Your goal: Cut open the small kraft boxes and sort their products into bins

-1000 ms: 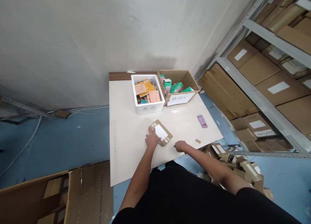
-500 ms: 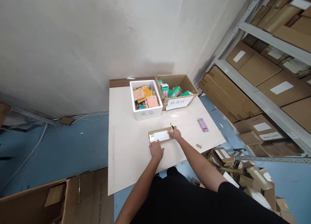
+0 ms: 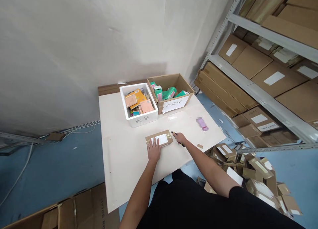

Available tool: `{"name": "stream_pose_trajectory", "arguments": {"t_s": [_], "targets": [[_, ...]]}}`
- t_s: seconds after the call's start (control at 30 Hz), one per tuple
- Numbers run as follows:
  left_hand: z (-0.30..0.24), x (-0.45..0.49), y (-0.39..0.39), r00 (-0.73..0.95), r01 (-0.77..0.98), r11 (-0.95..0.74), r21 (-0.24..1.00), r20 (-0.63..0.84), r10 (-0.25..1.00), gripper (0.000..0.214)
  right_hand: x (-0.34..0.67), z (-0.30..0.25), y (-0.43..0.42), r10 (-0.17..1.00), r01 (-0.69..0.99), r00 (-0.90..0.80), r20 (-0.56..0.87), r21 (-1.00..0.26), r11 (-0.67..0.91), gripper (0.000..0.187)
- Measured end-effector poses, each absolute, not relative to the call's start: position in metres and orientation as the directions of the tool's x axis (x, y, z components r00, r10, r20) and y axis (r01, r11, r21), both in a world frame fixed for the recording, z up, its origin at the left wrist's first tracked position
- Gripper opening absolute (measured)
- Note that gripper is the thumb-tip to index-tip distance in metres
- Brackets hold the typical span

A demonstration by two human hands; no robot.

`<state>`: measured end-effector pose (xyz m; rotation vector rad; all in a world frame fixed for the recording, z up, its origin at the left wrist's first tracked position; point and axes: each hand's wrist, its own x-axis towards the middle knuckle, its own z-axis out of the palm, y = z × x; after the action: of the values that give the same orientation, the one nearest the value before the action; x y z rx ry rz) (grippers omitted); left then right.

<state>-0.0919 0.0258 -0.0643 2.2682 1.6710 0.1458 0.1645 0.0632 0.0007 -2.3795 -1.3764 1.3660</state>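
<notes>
We've got the small parcel (image 3: 162, 138) flat on the table (image 3: 119, 169), front-middle. L hand (image 3: 154, 151) lies on its near edge, fingers spread & flat, gripping nothing, just pinning it. R hand (image 3: 180, 138) is curled shut round a slim dark tool (image 3: 173, 133), prob. a cutter, tip at the parcel's right end. Looks like the opening step. A cut along the tape would need L fingers off the blade line. Behind: white bin (image 3: 139, 121) & cardboard box (image 3: 175, 104) w/ small packs. Blurred purple item (image 3: 201, 123) off right. Nothing blocks us.

White table (image 3: 124, 169), parcel (image 3: 164, 137), white bin (image 3: 139, 118), cardboard box (image 3: 184, 101), perhaps a purple packet (image 3: 201, 123)
</notes>
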Motion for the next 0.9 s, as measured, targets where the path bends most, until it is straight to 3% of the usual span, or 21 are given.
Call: {"name": "stream_pose_trajectory", "arguments": {"t_s": [0.47, 0.63, 0.9], "targets": [[-0.068, -0.094, 0.022, 0.304, 0.920, -0.270, 0.283, -0.084, 0.949, 0.060, 0.164, 0.011, 0.073, 0.682, 0.721, 0.116, -0.722, -0.411, -0.558, 0.056], [-0.060, -0.094, 0.021, 0.313, 0.925, -0.269, 0.269, -0.133, 0.941, 0.060, 0.163, 0.011, 0.058, 0.722, 0.764, 0.109, -0.683, -0.407, -0.500, 0.060], [-0.053, -0.092, 0.023, 0.312, 0.926, -0.261, 0.274, -0.162, 0.936, 0.062, 0.165, 0.011, 0.034, 0.712, 0.738, 0.145, -0.688, -0.404, -0.540, 0.058]]}}
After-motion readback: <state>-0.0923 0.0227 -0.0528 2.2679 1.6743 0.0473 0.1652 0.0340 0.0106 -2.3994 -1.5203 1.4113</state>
